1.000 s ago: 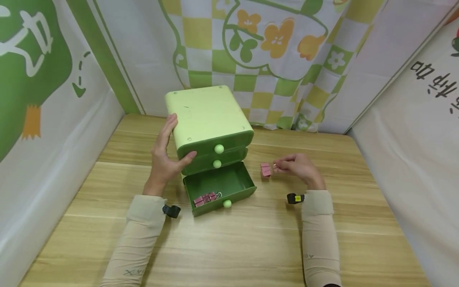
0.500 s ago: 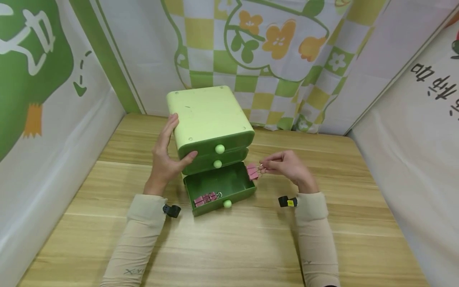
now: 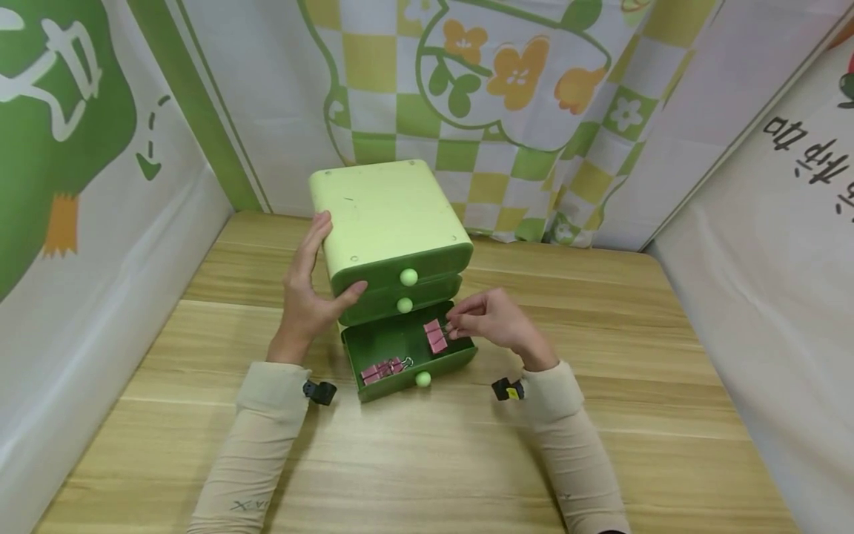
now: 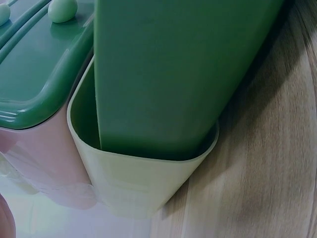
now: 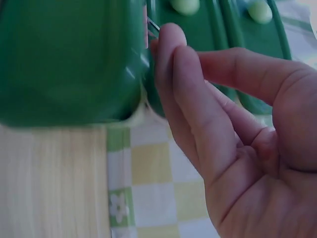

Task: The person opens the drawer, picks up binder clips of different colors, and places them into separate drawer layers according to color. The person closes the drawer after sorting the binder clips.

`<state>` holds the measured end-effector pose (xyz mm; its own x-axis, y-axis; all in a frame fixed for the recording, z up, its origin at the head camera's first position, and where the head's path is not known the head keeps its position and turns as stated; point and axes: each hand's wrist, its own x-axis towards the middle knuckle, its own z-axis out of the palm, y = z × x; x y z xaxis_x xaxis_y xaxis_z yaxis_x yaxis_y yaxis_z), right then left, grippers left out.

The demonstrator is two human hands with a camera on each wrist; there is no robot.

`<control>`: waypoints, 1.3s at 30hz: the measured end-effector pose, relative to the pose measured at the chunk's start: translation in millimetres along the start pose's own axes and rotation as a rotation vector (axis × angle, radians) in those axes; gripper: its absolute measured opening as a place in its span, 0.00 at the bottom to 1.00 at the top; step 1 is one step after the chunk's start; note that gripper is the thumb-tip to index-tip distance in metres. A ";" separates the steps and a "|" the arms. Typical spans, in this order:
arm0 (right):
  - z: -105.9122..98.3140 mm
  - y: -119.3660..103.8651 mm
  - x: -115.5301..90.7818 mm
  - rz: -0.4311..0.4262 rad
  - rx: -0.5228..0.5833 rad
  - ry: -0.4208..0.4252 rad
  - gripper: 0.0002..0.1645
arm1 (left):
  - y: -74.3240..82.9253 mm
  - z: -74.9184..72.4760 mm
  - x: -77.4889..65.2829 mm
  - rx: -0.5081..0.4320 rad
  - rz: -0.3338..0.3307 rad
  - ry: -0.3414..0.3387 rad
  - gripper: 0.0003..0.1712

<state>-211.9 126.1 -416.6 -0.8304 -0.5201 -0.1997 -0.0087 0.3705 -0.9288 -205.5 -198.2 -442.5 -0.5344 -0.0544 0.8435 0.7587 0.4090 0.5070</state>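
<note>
A small cabinet (image 3: 387, 215) with a pale yellow-green shell and green drawers stands on the table. Its bottom drawer (image 3: 394, 337) is pulled out, with pink binder clips (image 3: 382, 370) lying in its front left corner. My left hand (image 3: 310, 300) rests spread against the cabinet's left side, fingers along the side and thumb on the front. My right hand (image 3: 500, 322) pinches another pink binder clip (image 3: 436, 337) by its wire handles, over the right part of the open drawer. In the right wrist view, the drawer (image 5: 69, 64) hides most of that clip.
The upper drawers carry round light green knobs (image 3: 408, 277). Behind the wooden table (image 3: 427, 460) hangs a checked curtain (image 3: 487, 163), with printed white cloth walls on both sides. The left wrist view shows the pulled-out drawer (image 4: 168, 74) beside the shell's rim.
My right hand has carried its binder clip leftward, from beside the cabinet to over the open bottom drawer. The left hand keeps its place on the cabinet.
</note>
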 end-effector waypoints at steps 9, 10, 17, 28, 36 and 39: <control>40.3 4.4 16.3 -0.060 -0.308 -0.023 0.13 | -1.8 -0.1 -0.9 0.001 0.005 0.016 0.59; 43.1 4.3 16.9 -0.057 -0.326 -0.022 0.12 | -2.4 0.1 -0.8 0.002 0.006 0.020 0.59; 46.5 3.4 16.4 -0.078 -0.446 0.029 0.12 | -2.4 1.6 -0.3 -0.003 0.009 0.030 0.59; 32.2 -29.8 -23.8 -0.150 -0.553 0.316 0.09 | -0.4 -1.1 -0.1 -0.002 -0.010 0.009 0.59; 67.7 -24.7 -56.2 -0.188 -0.680 0.216 0.06 | -0.2 0.1 -0.3 0.004 -0.001 0.025 0.59; 81.0 -11.1 -60.0 -0.191 -0.717 0.187 0.09 | -0.7 2.2 -0.4 0.002 0.007 0.027 0.59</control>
<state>-116.8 90.9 -419.6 -0.8581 -0.5101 0.0589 -0.4679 0.7294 -0.4991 -206.6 -196.5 -443.5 -0.5193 -0.0759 0.8512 0.7613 0.4114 0.5011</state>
